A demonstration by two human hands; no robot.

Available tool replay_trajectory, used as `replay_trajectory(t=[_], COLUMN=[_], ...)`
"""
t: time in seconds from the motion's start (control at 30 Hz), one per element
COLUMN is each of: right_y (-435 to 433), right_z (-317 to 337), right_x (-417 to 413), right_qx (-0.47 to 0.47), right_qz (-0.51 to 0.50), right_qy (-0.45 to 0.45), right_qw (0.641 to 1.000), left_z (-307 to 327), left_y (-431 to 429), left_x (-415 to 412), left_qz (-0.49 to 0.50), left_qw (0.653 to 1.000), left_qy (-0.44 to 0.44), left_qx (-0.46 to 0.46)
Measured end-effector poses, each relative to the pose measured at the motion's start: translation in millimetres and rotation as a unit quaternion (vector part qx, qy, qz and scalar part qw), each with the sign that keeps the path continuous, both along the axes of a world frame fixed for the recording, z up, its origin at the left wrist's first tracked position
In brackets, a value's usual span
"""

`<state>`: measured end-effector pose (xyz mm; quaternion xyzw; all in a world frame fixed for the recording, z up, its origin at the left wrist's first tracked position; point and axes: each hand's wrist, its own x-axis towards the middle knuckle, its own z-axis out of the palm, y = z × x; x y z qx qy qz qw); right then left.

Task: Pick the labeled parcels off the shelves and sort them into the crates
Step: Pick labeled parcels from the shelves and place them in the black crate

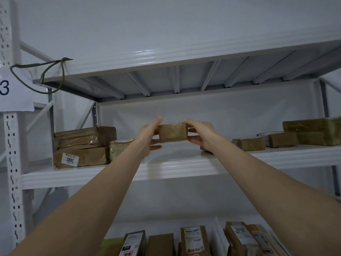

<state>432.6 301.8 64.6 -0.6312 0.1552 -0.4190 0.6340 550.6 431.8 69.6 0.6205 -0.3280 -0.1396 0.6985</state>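
A small taped brown parcel (pixel 173 133) sits just above the middle shelf (pixel 175 169), pinched at both ends: left hand (pixel 149 134) at its 9 o'clock, right hand (pixel 201 134) at its 3 o'clock, thumbs on top and fingers underneath.

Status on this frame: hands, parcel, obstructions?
Hands: left hand and right hand both grip small brown parcel by its ends. Parcel at middle shelf. Apart from neighbouring parcels; nothing blocking.
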Motion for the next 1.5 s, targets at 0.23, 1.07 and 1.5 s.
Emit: replay_trajectory(t=[0.23,1.07,1.5], right_y=[-3,48,111], right_z=[-5,-9,-20], right_x=[18,70,137], right_qx=[-0.106,-0.491,-0.256], right_qz=[-0.052,-0.213,-0.073], right_qy=[0.065,0.32,0.193], right_qw=[0.991,0.782,0.945], left_z=[-12,-12,-21], left_y=[-14,32,65], left_x=[6,60,113], left_qz=[0.018,0.28,0.222], left_qw=[0.999,0.894,0.958], left_qy=[-0.025,-0.345,-0.166], left_qx=[-0.025,0.058,0.071])
